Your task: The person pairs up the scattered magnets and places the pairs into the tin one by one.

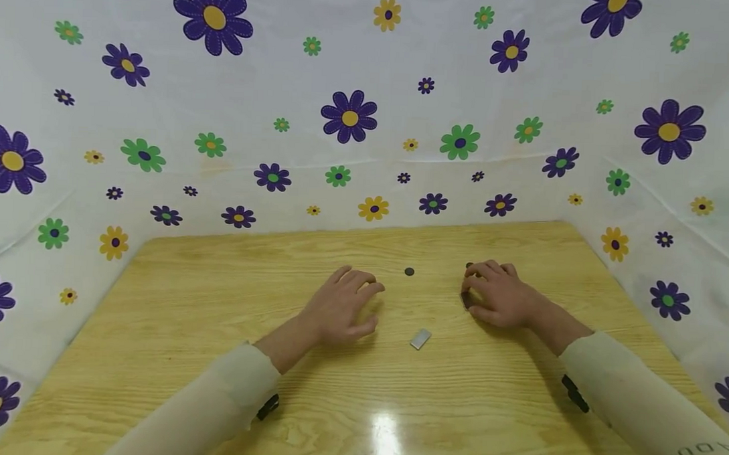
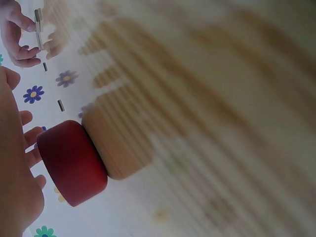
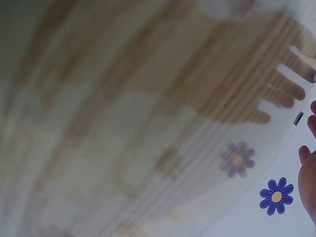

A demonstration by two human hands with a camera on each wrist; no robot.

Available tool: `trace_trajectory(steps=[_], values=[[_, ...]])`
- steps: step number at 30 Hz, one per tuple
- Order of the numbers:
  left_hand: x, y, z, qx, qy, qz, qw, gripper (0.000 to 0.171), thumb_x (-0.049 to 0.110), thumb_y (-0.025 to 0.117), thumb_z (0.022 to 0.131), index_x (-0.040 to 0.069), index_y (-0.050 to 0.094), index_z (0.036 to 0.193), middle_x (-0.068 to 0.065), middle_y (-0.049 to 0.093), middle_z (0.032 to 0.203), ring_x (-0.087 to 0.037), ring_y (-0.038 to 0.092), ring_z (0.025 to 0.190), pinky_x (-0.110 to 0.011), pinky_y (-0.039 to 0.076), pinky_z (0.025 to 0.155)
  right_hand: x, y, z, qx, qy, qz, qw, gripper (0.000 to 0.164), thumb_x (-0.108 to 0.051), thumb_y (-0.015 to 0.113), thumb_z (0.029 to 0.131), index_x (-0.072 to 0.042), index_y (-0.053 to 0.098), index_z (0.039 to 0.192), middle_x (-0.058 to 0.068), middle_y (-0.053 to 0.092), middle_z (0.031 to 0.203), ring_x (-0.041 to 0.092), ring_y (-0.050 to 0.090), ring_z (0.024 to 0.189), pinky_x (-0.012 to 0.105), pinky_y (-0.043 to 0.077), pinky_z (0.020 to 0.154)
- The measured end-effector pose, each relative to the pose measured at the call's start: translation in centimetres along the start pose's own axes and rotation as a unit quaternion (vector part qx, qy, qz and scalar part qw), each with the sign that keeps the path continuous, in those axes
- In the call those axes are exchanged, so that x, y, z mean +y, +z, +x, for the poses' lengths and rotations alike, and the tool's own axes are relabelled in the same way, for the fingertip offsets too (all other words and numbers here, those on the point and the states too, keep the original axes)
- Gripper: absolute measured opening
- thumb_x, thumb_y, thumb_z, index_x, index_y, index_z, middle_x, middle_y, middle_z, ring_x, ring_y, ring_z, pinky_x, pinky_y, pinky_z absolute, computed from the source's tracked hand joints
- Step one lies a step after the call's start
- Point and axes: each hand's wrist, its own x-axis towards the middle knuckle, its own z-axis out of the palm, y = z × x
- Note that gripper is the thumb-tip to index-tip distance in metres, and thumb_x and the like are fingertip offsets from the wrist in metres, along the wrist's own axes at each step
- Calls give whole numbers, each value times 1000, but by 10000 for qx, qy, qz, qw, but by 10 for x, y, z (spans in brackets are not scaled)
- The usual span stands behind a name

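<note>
Right hand (image 1: 497,296) pinches flat piece (image 1: 466,300) — likely positioning | left hand (image 1: 340,310): fingers apart | silver block (image 1: 421,338) between — calls for steady pinch

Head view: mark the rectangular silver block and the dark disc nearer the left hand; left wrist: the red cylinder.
Rectangular silver block (image 1: 421,338): head view, middle of its top face.
Dark disc (image 1: 409,272): head view, middle of its top face.
Red cylinder (image 2: 72,163): left wrist view, curved side.

At five o'clock we see a silver-grey block (image 1: 421,339); at twelve, white cloth (image 1: 273,84) flowered purple, green and yellow.
</note>
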Motion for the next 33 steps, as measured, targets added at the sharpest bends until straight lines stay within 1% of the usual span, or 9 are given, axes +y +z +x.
trace_trajectory(steps=[6, 14, 18, 22, 24, 29, 33], values=[[7, 0, 6, -107, 121, -204, 9997, 46, 36, 58, 93, 12, 56, 131, -8, 56, 131, -25, 50, 127, -51, 27, 118, -1, 0, 1, 39, 65, -62, 10000, 14, -27, 65, 90, -20, 62, 102, 9, 55, 126, 31, 47, 119, 53, 33, 89], [16, 5, 16, -468, 238, -339, 9980, 49, 43, 55, 95, 14, 53, 135, -7, 53, 133, -23, 47, 131, -50, 22, 120, 0, 1, 2, 99, 176, -127, 9997, 10, -29, 66, 88, -23, 62, 95, 8, 56, 122, 30, 47, 115, 51, 32, 89], [20, 8, 19, -680, 250, -417, 9965, 49, 45, 53, 95, 17, 52, 136, -5, 52, 134, -22, 44, 134, -50, 20, 119, 1, 4, 4, 121, 203, -121, 9996, 9, -30, 66, 88, -24, 62, 94, 7, 55, 121, 28, 47, 112, 50, 31, 88], [25, 7, 22, -849, 328, -552, 9943, 50, 47, 54, 96, 18, 52, 137, -4, 53, 135, -22, 43, 135, -51, 22, 118, 2, 5, 7, 100, 202, -125, 9997, 9, -31, 66, 88, -25, 62, 94, 6, 55, 119, 27, 46, 109, 51, 32, 88], [27, 7, 24, -929, 358, -580, 9933, 52, 50, 53, 96, 18, 53, 137, -3, 53, 136, -22, 43, 135, -50, 23, 117, 2, 5, 8, 97, 213, -178, 9996, 10, -31, 66, 88, -25, 61, 94, 5, 55, 118, 26, 46, 108, 52, 32, 89], [32, 8, 27, -1112, 415, -535, 9915, 56, 57, 50, 97, 20, 52, 139, -1, 51, 139, -20, 41, 137, -49, 23, 117, -2, 4, 10, 169, 174, -226, 9994, 13, -32, 68, 88, -23, 62, 96, 6, 56, 116, 26, 48, 107, 52, 34, 89], [38, 10, 30, -1188, 480, -603, 9899, 54, 56, 49, 97, 21, 53, 138, 0, 50, 140, -19, 40, 138, -49, 24, 117, -5, 3, 12, 156, 152, -231, 9995, 16, -32, 68, 88, -21, 63, 97, 6, 57, 115, 26, 48, 106, 52, 35, 90]])
